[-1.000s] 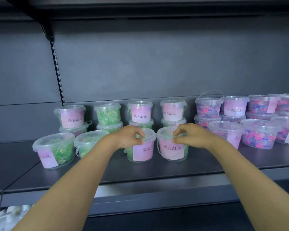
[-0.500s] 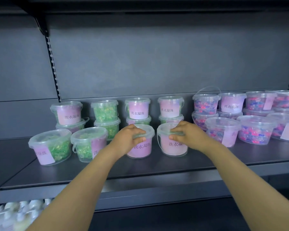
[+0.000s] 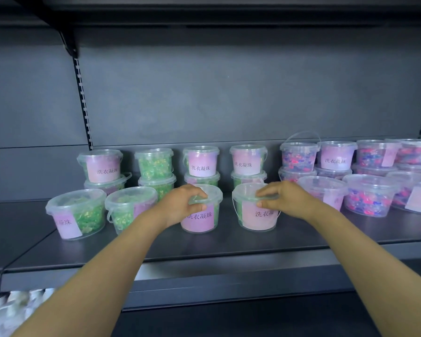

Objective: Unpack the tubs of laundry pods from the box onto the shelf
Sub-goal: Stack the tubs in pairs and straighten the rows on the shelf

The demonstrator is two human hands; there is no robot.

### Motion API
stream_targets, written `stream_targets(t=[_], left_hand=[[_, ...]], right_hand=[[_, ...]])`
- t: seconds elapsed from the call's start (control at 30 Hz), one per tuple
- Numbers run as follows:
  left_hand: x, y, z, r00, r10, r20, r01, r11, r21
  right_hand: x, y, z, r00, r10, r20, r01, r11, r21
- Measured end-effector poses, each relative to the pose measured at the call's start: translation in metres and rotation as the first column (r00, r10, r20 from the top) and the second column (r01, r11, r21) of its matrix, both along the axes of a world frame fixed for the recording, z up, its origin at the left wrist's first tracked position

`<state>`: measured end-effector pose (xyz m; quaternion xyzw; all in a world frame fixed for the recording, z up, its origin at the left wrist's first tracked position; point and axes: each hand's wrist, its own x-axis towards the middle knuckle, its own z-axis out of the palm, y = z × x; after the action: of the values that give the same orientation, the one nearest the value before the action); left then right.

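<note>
I am gripping the left-hand tub with my left hand, my fingers curling round the near rim of its clear lid. I am pinching the right-hand tub with my right hand, fingers lying over the lid and thumb pressing against the wall just under the rim. Both tubs are standing upright on the dark shelf, side by side with a gap between them. Their pink labels are facing me and green pods are showing at the edges.

Just beyond my hands, four stacks of green tubs are lining the back of the shelf, two high. Some are turning pink labels toward me, while the second stack from the left is showing only green pods. To the outside of my left hand, two tilted green tubs are sitting near the front, leaning away from it. To the outside of my right hand, the pink-and-blue tubs are crowding together, stacked at the back and single in front, with the nearest one just beside my wrist. One back tub's handle is standing up.

Far above my left hand, a slotted upright is running up the grey back panel. Below my left forearm, something pale and blurred is lying on a lower level, and I cannot tell what it is.
</note>
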<state>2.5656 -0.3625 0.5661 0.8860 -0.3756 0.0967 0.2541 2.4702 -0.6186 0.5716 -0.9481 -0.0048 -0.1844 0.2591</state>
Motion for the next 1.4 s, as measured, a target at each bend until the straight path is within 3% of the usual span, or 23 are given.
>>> stream_targets(t=[0.3, 0.53, 0.73, 0.93, 1.07, 1.4], left_hand=[[-0.004, -0.002, -0.003, 0.999, 0.005, 0.039, -0.004, 0.999, -0.044], [-0.008, -0.003, 0.007, 0.999, 0.009, 0.048, -0.014, 0.994, 0.107], [-0.017, 0.015, 0.032, 0.991, 0.056, 0.120, -0.070, 0.991, 0.114], [-0.033, 0.076, 0.052, 0.958, 0.116, 0.261, -0.196, 0.933, 0.303], [-0.039, 0.133, 0.061, 0.936, 0.170, 0.309, -0.284, 0.884, 0.373], [-0.043, 0.307, 0.078, 0.907, 0.238, 0.346, -0.364, 0.857, 0.366]], right_hand=[[-0.001, 0.003, -0.003, 0.999, 0.008, 0.035, -0.009, 1.000, 0.013], [-0.003, 0.009, 0.004, 0.998, -0.060, 0.004, 0.060, 0.994, -0.089], [-0.012, 0.033, 0.023, 0.981, -0.167, -0.097, 0.112, 0.902, -0.418], [-0.028, 0.088, 0.046, 0.951, -0.284, -0.120, 0.122, 0.705, -0.699], [-0.038, 0.143, 0.061, 0.962, -0.262, -0.076, 0.133, 0.694, -0.707], [-0.054, 0.299, 0.073, 0.958, -0.287, -0.020, 0.224, 0.789, -0.573]])
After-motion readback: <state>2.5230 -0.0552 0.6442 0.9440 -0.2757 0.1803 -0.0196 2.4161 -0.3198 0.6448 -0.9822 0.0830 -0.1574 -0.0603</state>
